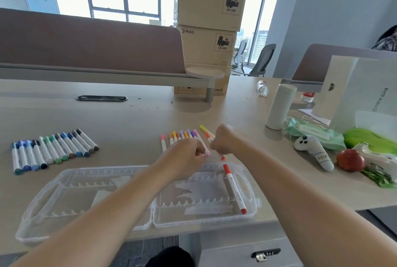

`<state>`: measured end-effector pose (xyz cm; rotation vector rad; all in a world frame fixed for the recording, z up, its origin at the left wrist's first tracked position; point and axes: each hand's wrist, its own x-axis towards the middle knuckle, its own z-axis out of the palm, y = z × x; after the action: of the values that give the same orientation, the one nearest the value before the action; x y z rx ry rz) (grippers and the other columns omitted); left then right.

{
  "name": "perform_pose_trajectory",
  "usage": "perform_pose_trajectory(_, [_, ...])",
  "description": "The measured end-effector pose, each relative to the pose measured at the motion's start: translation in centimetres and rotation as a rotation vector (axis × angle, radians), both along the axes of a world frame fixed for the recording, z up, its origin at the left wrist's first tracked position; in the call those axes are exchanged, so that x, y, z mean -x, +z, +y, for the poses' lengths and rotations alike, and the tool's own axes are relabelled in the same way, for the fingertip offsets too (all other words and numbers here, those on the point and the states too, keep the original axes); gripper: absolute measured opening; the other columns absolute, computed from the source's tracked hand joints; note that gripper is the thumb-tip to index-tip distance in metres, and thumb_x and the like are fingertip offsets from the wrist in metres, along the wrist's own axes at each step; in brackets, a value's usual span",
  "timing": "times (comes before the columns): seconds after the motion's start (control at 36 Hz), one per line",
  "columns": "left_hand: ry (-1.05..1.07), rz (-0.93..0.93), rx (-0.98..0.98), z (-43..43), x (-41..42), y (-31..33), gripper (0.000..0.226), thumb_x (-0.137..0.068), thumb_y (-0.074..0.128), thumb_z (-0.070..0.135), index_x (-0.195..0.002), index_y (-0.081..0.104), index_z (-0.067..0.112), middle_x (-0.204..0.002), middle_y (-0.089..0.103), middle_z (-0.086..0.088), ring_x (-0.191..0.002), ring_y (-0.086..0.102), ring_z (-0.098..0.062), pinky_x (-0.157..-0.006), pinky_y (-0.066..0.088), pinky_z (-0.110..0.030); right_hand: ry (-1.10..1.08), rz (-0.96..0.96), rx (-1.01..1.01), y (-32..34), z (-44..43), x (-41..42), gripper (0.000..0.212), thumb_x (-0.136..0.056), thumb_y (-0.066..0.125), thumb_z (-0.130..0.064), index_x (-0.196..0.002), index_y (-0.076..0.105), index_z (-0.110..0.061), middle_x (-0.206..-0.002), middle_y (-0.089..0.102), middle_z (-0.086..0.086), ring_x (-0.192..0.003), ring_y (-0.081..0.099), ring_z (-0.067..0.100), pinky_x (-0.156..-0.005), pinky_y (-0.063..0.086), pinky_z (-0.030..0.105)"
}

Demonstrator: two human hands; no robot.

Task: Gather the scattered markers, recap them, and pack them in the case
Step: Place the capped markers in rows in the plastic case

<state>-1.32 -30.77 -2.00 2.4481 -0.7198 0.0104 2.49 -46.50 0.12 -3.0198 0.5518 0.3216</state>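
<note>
Two bare forearms reach forward over an open clear plastic case (pixel 71 198) lying flat at the near edge of the bench (pixel 133 120). One red-capped marker (pixel 234 189) sits in the case's right half, at its right side, pointing away from the camera. Left hand (pixel 189 150) is just past the case's far rim, fingers curled narrow on a pink-tipped marker (pixel 204 148). Right hand (pixel 223 139) is fisted close beside it, fingers shut around an orange-red marker (pixel 222 157) whose tip pokes out below the fist. Under and behind both hands: a loose row of warm-coloured markers (pixel 182 135), pink, orange, yellow, purple caps, side by side; a yellow one (pixel 205 129) angled off at the right end. Well left on the bench: a tidy fan of blue, green and dark markers (pixel 53 150), all touching. Right side: white flask (pixel 279 107), white controller (pixel 313 152), red apple (pixel 350 160), green packets (pixel 318 139). Far: brown divider (pixel 86 45), stacked cardboard boxes (pixel 210 19), windows.
</note>
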Motion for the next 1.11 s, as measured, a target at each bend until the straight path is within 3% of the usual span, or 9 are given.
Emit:
perform_pose_trajectory(0.17, [-0.064, 0.019, -0.035, -0.9, 2.4, -0.1, 0.022, -0.094, 0.057, 0.037, -0.101, 0.069, 0.019, -0.081, 0.063, 0.005, -0.066, 0.057, -0.007, -0.056, 0.042, -0.019, 0.016, 0.136, -0.211, 2.2, 0.0, 6.0, 0.032, -0.091, 0.048, -0.018, -0.060, 0.047, -0.012, -0.055, 0.042, 0.003, -0.045, 0.033, 0.016, -0.046, 0.029, 0.023])
perform_pose_trajectory(0.31, [-0.128, 0.025, -0.134, -1.5, 4.3, -0.2, 0.024, -0.095, 0.054, 0.037, -0.100, 0.067, 0.017, -0.089, 0.064, 0.003, -0.079, 0.061, -0.013, -0.069, 0.050, -0.027, 0.029, 0.138, -0.383, 2.2, -0.5, 10.4, 0.031, -0.087, 0.046, -0.013, -0.056, 0.044, -0.013, -0.047, 0.041, 0.001, -0.036, 0.029, 0.013, -0.042, 0.021, 0.019])
perform_pose_trajectory(0.39, [-0.175, 0.036, -0.204, -1.7, 5.1, -0.5, 0.013, -0.097, 0.052, 0.026, -0.097, 0.062, 0.018, -0.098, 0.066, -0.001, -0.078, 0.057, -0.008, -0.067, 0.044, -0.018, 0.029, 0.151, -0.387, 1.9, -0.9, 11.8, 0.032, -0.088, 0.049, -0.019, -0.056, 0.046, -0.013, -0.038, 0.040, -0.003, -0.031, 0.029, 0.012, -0.042, 0.021, 0.018])
perform_pose_trajectory(0.5, [-0.202, -0.001, -0.330, -1.4, 5.7, -0.6, 0.043, -0.094, 0.051, 0.024, -0.136, 0.052, 0.017, -0.137, 0.056, -0.001, -0.118, 0.055, -0.019, -0.097, 0.045, -0.030, 0.030, 0.178, -0.395, 1.8, -0.9, 12.7, 0.029, -0.086, 0.049, -0.018, -0.058, 0.046, -0.014, -0.050, 0.043, 0.001, -0.041, 0.031, 0.014, -0.044, 0.024, 0.021])
perform_pose_trajectory(0.64, [-0.232, 0.018, -0.347, -1.3, 6.1, -0.2, 0.033, -0.092, 0.045, 0.014, -0.125, 0.054, 0.015, -0.124, 0.060, -0.006, -0.101, 0.055, -0.021, -0.082, 0.043, -0.029, 0.022, 0.248, -0.359, 1.4, -1.0, 12.5, 0.037, -0.093, 0.048, -0.019, -0.057, 0.043, -0.014, -0.045, 0.042, -0.001, -0.038, 0.031, 0.013, -0.041, 0.025, 0.019])
perform_pose_trajectory(0.75, [-0.222, 0.016, -0.333, -1.5, 5.6, -0.7, 0.036, -0.094, 0.048, 0.044, -0.128, 0.049, 0.033, -0.118, 0.061, 0.001, -0.099, 0.058, -0.017, -0.085, 0.048, -0.032, 0.026, 0.252, -0.338, 1.0, -0.8, 12.0, 0.047, -0.099, 0.050, -0.030, -0.055, 0.046, -0.013, -0.042, 0.044, -0.002, -0.038, 0.034, 0.012, -0.044, 0.028, 0.021])
perform_pose_trajectory(0.83, [-0.244, -0.010, -0.385, -1.5, 5.4, -0.9, 0.074, -0.077, 0.040, 0.081, -0.138, 0.039, 0.039, -0.132, 0.056, 0.001, -0.119, 0.053, -0.023, -0.101, 0.044, -0.043, 0.040, 0.272, -0.305, 0.8, -0.7, 11.8, 0.046, -0.099, 0.048, -0.029, -0.056, 0.045, -0.014, -0.041, 0.043, -0.003, -0.039, 0.034, 0.012, -0.045, 0.029, 0.022])
perform_pose_trajectory(0.94, [-0.273, -0.072, -0.502, -1.8, 5.5, -0.9, 0.096, -0.078, 0.035, 0.086, -0.154, 0.024, 0.029, -0.160, 0.026, 0.008, -0.147, 0.023, -0.018, -0.119, 0.021, -0.043, 0.066, 0.265, -0.255, 0.6, -0.8, 11.5, 0.043, -0.098, 0.050, -0.027, -0.058, 0.047, -0.012, -0.038, 0.044, -0.003, -0.038, 0.036, 0.012, -0.044, 0.031, 0.022])
perform_pose_trajectory(1.11, [-0.278, -0.113, -0.499, -2.1, 5.8, -1.1, 0.095, -0.080, 0.040, 0.082, -0.154, 0.025, 0.026, -0.162, 0.018, 0.006, -0.148, 0.018, -0.017, -0.121, 0.016, -0.039, 0.052, 0.294, -0.266, 0.3, -1.0, 11.1, 0.041, -0.099, 0.050, -0.028, -0.062, 0.049, -0.012, -0.055, 0.046, 0.002, -0.046, 0.036, 0.014, -0.048, 0.032, 0.022])
